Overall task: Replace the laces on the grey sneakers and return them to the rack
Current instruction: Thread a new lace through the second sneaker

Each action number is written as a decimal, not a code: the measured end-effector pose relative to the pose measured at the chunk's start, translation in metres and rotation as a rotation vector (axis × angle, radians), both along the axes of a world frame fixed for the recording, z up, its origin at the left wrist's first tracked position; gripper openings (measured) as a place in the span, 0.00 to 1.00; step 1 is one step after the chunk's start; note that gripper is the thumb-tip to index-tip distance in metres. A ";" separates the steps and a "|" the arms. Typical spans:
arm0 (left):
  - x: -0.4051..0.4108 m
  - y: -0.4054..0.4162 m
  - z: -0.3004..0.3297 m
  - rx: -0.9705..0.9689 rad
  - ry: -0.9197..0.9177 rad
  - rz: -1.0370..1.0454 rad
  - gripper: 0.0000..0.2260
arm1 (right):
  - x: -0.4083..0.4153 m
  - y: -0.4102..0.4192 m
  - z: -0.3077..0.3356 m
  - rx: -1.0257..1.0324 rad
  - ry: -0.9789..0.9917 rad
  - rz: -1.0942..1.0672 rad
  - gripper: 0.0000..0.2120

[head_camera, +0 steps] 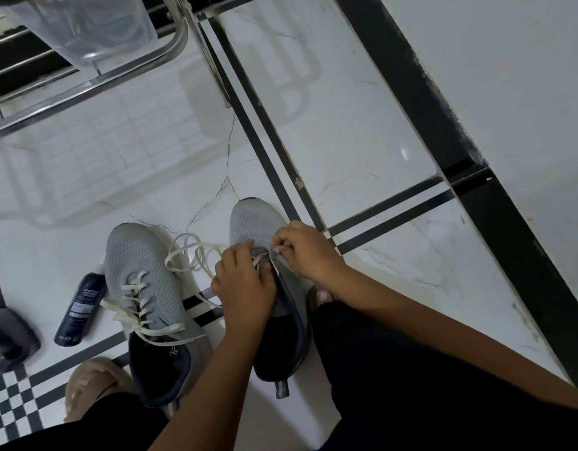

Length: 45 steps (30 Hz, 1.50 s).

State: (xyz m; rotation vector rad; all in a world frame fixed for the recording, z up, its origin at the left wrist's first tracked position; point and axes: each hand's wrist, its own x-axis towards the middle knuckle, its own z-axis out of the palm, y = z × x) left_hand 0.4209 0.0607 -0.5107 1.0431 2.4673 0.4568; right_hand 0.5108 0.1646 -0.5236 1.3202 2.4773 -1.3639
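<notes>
While our left hand (245, 288) gripped the right sneaker (268, 288), our right hand (300, 252) pinched the lace (196, 252) tip. If the tip slipped, we judged, it could miss the eyelet.

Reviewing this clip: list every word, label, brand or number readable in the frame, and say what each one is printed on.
Dark blue spray bottle lying on the floor: white lettering that seems to read "SPORTS & SNEAKER CLEANER", blurred, so uncertain; the small print in the white panel below it is unreadable.
Laced grey mesh sneaker: a small pale logo on the dark tongue, a symbol, not letters.
Nothing else carries readable text.
</notes>
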 end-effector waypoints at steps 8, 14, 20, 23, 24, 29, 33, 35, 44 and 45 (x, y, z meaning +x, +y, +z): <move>0.008 -0.024 0.002 0.196 -0.246 0.287 0.34 | 0.017 0.023 0.013 -0.594 0.239 -0.824 0.11; 0.011 -0.021 0.007 0.195 -0.315 0.363 0.39 | 0.072 0.093 0.032 -0.436 0.274 -1.590 0.15; 0.020 -0.013 0.014 0.164 -0.320 0.368 0.41 | 0.027 0.043 0.042 0.025 0.043 -0.285 0.05; 0.018 -0.013 0.015 0.181 -0.361 0.364 0.42 | 0.014 0.010 0.020 -0.014 -0.184 0.104 0.06; 0.015 -0.014 0.016 0.178 -0.371 0.380 0.42 | 0.013 0.005 0.016 -0.008 -0.183 0.080 0.06; 0.005 -0.017 0.013 0.120 -0.358 0.423 0.40 | 0.056 0.038 0.017 0.131 -0.303 -0.316 0.05; 0.005 -0.017 0.012 0.124 -0.372 0.424 0.40 | 0.114 0.061 0.019 0.197 -0.450 -0.810 0.09; 0.007 -0.016 0.013 0.105 -0.375 0.407 0.38 | 0.117 0.056 0.017 0.214 -0.511 -0.811 0.10; 0.007 -0.016 0.025 -0.026 -0.321 0.114 0.28 | 0.021 -0.009 0.004 0.144 -0.081 0.079 0.07; 0.007 -0.016 0.024 -0.030 -0.306 0.100 0.28 | 0.021 -0.009 0.002 0.170 -0.083 0.081 0.06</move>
